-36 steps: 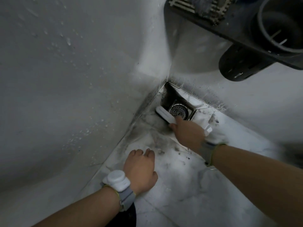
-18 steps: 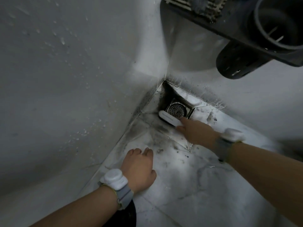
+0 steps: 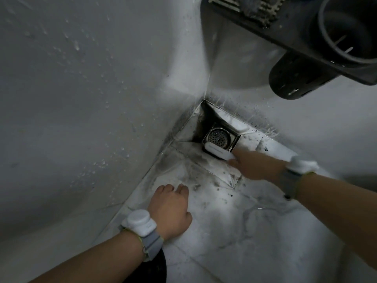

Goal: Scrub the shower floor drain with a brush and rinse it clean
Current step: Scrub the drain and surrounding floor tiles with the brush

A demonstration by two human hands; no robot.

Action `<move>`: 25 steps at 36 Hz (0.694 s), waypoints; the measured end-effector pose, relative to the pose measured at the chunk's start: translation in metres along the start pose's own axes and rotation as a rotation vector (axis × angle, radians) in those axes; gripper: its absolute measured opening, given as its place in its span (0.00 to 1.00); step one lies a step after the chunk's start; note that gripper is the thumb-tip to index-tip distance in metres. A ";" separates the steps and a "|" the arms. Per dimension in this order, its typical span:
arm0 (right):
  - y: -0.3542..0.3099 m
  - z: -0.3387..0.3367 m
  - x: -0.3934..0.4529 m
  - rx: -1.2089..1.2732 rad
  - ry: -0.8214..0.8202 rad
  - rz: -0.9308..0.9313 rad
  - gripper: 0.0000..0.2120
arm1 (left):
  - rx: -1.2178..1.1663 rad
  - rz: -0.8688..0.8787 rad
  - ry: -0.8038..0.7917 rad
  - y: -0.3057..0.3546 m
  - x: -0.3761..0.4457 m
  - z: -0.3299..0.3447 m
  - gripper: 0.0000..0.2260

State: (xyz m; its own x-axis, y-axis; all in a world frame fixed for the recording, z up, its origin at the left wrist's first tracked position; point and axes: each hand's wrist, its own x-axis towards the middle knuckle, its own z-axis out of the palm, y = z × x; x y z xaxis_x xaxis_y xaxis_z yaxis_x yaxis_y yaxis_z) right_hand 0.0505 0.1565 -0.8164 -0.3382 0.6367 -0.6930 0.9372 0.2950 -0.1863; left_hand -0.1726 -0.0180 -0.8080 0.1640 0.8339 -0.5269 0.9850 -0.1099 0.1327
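White plastic fills my right hand (image 3: pixel 258 165): I have the brush (image 3: pixel 218 151) clamped by its near end, fingers wrapped round it. Its long axis runs from my knuckles away and to the left, and its far end lies across the near edge of the drain (image 3: pixel 220 138). That drain is a square metal frame with a round perforated strainer, sunk into the corner just beyond my grip; the holes look dark and I cannot tell what sits in them.

My left hand (image 3: pixel 171 208) holds nothing. It rests on the floor (image 3: pixel 244 231), well short of the brush and to its left, with the fingers curled under.

Dark grime streaks the pale marbled tile between my two hands, and black specks pepper the base of the wall (image 3: pixel 81 99) beyond the drain. Water droplets bead on that wall to the left of my grip.

Above and beyond my right hand hangs a dark shelf (image 3: pixel 285 35). It carries a round dark cup (image 3: pixel 350 29) with thin items lying inside, too small to name, and a slotted holder (image 3: pixel 293 78) hanging beneath it. Nothing lies between the brush and the drain.
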 end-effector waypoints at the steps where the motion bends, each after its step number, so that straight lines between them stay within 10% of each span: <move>1: 0.010 0.001 -0.007 -0.003 -0.021 0.012 0.22 | 0.000 0.002 0.002 -0.001 0.000 0.000 0.32; 25: -0.015 -0.017 0.008 -0.007 -0.209 0.030 0.22 | -0.021 0.001 -0.015 -0.001 0.001 0.001 0.31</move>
State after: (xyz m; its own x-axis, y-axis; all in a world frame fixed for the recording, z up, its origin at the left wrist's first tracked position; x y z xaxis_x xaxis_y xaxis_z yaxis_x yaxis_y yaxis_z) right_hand 0.0324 0.1694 -0.8074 -0.2845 0.4841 -0.8275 0.9457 0.2835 -0.1593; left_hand -0.1736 -0.0173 -0.8096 0.1661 0.8254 -0.5396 0.9836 -0.0995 0.1507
